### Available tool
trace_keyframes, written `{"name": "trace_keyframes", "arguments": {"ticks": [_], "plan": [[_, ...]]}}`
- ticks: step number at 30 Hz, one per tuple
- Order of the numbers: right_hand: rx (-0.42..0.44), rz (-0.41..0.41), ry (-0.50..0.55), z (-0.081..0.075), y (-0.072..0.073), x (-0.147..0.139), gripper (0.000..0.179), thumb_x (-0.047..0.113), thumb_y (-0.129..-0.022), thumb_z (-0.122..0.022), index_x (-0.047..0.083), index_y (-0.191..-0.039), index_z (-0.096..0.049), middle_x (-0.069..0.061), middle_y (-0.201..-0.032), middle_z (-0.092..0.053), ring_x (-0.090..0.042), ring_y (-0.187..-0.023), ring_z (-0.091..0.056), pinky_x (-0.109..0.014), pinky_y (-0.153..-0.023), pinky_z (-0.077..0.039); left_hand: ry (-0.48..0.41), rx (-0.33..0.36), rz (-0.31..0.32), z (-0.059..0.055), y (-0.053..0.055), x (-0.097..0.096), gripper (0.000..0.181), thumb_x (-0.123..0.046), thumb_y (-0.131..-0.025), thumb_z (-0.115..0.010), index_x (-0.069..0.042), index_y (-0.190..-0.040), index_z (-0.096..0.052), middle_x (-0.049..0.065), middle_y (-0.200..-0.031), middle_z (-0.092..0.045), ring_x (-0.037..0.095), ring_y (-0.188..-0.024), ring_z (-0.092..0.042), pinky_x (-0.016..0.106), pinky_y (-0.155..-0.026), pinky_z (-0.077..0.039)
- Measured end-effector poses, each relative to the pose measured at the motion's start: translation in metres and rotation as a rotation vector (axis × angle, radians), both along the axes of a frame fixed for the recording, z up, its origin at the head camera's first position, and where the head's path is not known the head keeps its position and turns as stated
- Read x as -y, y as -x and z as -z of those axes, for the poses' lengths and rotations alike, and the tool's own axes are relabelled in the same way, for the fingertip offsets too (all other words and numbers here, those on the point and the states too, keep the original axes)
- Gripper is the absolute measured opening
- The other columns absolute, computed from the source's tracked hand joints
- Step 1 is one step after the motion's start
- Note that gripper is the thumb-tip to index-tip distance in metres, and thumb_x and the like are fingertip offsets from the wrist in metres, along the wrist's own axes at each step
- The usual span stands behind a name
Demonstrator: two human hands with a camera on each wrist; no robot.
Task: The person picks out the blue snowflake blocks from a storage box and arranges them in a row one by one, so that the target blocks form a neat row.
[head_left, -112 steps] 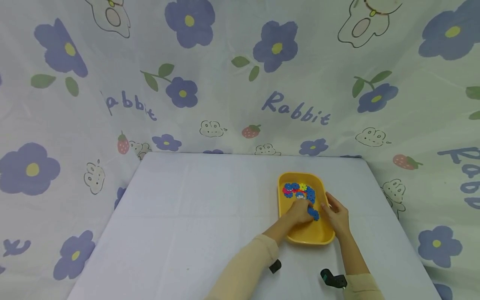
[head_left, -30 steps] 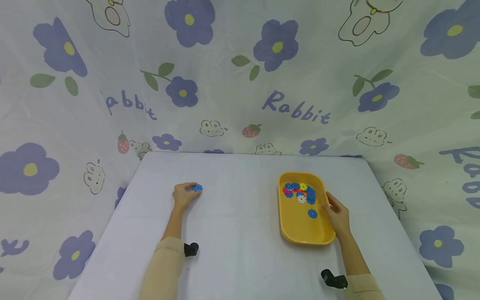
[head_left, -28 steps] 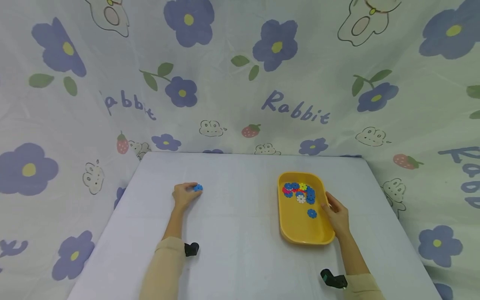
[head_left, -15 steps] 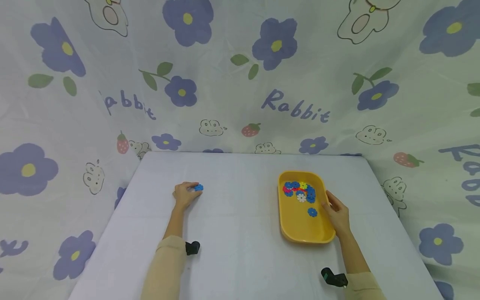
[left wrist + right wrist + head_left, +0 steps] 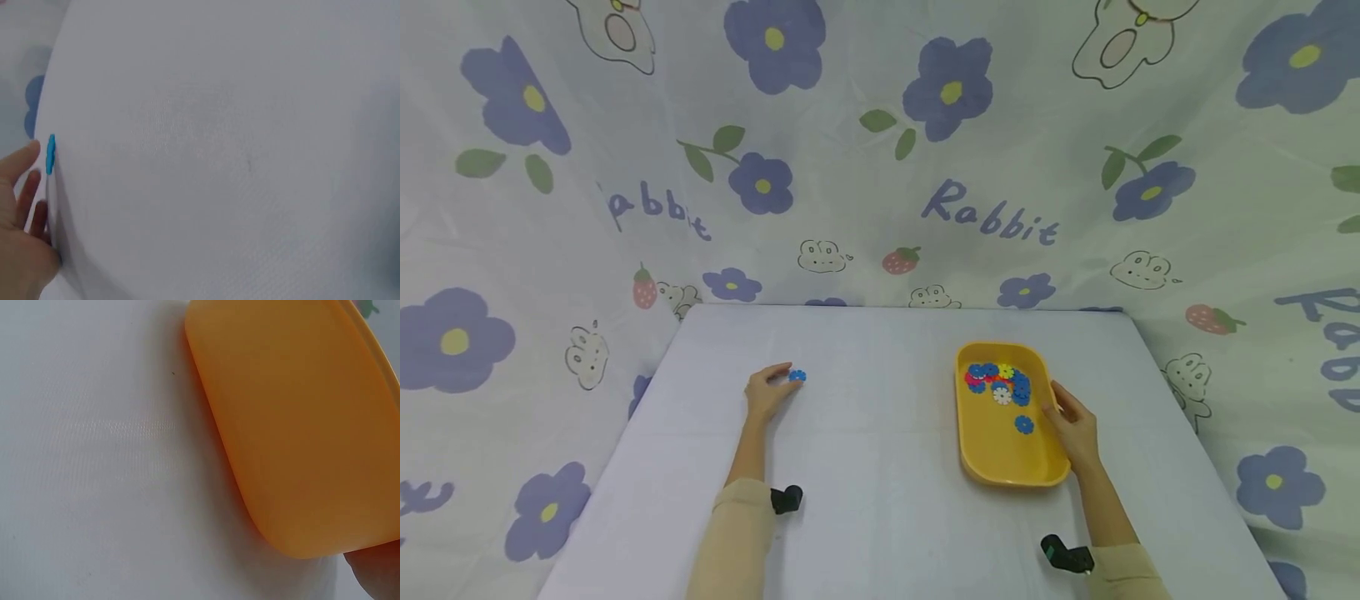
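On the left part of the white-covered table lies a small blue notched plastic disc (image 5: 797, 376), flower-shaped; in the left wrist view the blue disc (image 5: 50, 154) appears edge-on. My left hand (image 5: 766, 393) is just left of it, thumb and fingers spread with a gap around it. In the left wrist view the left hand (image 5: 24, 244) shows fingers apart from the disc. My right hand (image 5: 1075, 429) grips the right side of a yellow tray (image 5: 1000, 454), thumb over the rim. The right wrist view shows the tray's outer wall (image 5: 294, 425) and part of the right hand (image 5: 378, 572).
Inside the tray, several blue, red and yellow discs cluster at the far end, beside a white disc (image 5: 1002, 396). A single blue disc (image 5: 1024, 425) lies nearer the middle. A patterned cloth (image 5: 865, 167) hangs behind the table (image 5: 872, 467). Black wrist cameras (image 5: 1067, 556) extend from both sleeves.
My left hand went from inside the tray to the table's left with a blue disc. Its fingers have since parted, letting go of the disc. The right hand has stayed on the tray.
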State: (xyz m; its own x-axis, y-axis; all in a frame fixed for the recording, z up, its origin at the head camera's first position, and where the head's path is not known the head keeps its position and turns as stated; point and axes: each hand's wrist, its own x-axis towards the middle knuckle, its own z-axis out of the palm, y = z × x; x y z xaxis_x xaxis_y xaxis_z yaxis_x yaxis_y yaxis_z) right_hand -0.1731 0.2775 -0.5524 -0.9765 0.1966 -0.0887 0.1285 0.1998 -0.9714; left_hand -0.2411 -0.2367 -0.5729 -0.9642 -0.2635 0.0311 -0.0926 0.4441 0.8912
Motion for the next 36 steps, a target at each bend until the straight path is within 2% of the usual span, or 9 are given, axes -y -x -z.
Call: {"name": "trace_keyframes", "arguments": {"ticks": [3,5,12,15,17,21,23,29,36], "plan": [[0.007,0.002,0.006,-0.001,0.000,0.000,0.056,0.020,-0.095,-0.055,0.004,-0.145,-0.034,-0.016,-0.150,-0.031,-0.036,-0.134,-0.033,-0.002,-0.081,-0.040,-0.091,-0.032,0.000,-0.003,-0.001,-0.001,0.040,-0.006,-0.078,-0.074,0.003,-0.115,-0.063,0.023,-0.117,-0.061,0.032,-0.114,-0.047,0.045,-0.102,-0.032],[0.016,0.007,0.004,-0.002,0.000,0.000,0.056,0.019,-0.095,-0.055,0.005,-0.145,-0.034,-0.015,-0.150,-0.031,-0.035,-0.134,-0.033,-0.002,-0.081,-0.040,-0.129,-0.061,0.014,-0.007,0.000,-0.005,0.039,-0.005,-0.079,-0.073,0.005,-0.115,-0.062,0.024,-0.118,-0.060,0.031,-0.112,-0.046,0.044,-0.099,-0.034],[-0.008,0.001,-0.003,-0.001,0.001,0.000,0.056,0.019,-0.095,-0.055,0.002,-0.144,-0.034,-0.018,-0.149,-0.032,-0.038,-0.134,-0.033,-0.002,-0.082,-0.040,-0.138,-0.176,0.080,-0.020,0.004,-0.034,0.038,-0.005,-0.075,-0.077,0.009,-0.108,-0.064,0.026,-0.109,-0.063,0.036,-0.104,-0.053,0.047,-0.088,-0.041],[-0.017,-0.002,-0.003,-0.001,0.002,0.000,0.055,0.018,-0.095,-0.055,0.002,-0.144,-0.034,-0.019,-0.149,-0.032,-0.038,-0.134,-0.033,-0.002,-0.082,-0.039,-0.150,-0.193,0.139,-0.028,0.003,-0.051,0.037,-0.004,-0.075,-0.077,0.009,-0.107,-0.065,0.025,-0.105,-0.065,0.038,-0.098,-0.058,0.041,-0.081,-0.046],[-0.017,-0.003,-0.003,-0.001,0.002,0.000,0.055,0.018,-0.095,-0.055,0.002,-0.144,-0.034,-0.019,-0.149,-0.032,-0.038,-0.133,-0.033,-0.003,-0.082,-0.040,-0.192,-0.188,0.188,-0.041,0.000,-0.065,0.035,0.000,-0.075,-0.076,0.011,-0.107,-0.064,0.028,-0.104,-0.065,0.042,-0.097,-0.059,0.040,-0.080,-0.048],[-0.013,0.000,-0.007,0.000,0.002,0.000,0.055,0.018,-0.095,-0.056,0.002,-0.144,-0.035,-0.018,-0.149,-0.033,-0.037,-0.134,-0.033,-0.003,-0.083,-0.039,-0.255,-0.203,0.284,-0.065,-0.009,-0.093,0.034,0.006,-0.076,-0.073,0.015,-0.106,-0.062,0.033,-0.104,-0.062,0.049,-0.096,-0.058,0.048,-0.082,-0.050],[-0.012,-0.002,-0.013,0.000,0.002,0.000,0.055,0.018,-0.095,-0.056,0.003,-0.144,-0.035,-0.018,-0.149,-0.033,-0.037,-0.134,-0.033,-0.003,-0.083,-0.039,-0.268,-0.221,0.323,-0.074,-0.011,-0.108,0.034,0.006,-0.076,-0.072,0.016,-0.107,-0.061,0.034,-0.105,-0.061,0.050,-0.096,-0.057,0.053,-0.084,-0.048],[-0.001,-0.004,-0.023,0.000,0.001,-0.001,0.056,0.020,-0.095,-0.056,0.004,-0.144,-0.035,-0.016,-0.149,-0.033,-0.034,-0.136,-0.031,-0.004,-0.087,-0.038,-0.318,-0.272,0.432,-0.086,-0.013,-0.150,0.032,0.006,-0.077,-0.071,0.017,-0.106,-0.061,0.037,-0.105,-0.060,0.053,-0.095,-0.056,0.058,-0.084,-0.046],[0.012,0.006,-0.020,-0.001,0.001,-0.001,0.056,0.022,-0.095,-0.056,0.005,-0.144,-0.035,-0.015,-0.149,-0.033,-0.034,-0.135,-0.032,-0.004,-0.085,-0.038,-0.365,-0.312,0.525,-0.090,-0.016,-0.196,0.030,0.008,-0.075,-0.072,0.017,-0.102,-0.062,0.036,-0.099,-0.062,0.052,-0.090,-0.057,0.054,-0.080,-0.050]]}}
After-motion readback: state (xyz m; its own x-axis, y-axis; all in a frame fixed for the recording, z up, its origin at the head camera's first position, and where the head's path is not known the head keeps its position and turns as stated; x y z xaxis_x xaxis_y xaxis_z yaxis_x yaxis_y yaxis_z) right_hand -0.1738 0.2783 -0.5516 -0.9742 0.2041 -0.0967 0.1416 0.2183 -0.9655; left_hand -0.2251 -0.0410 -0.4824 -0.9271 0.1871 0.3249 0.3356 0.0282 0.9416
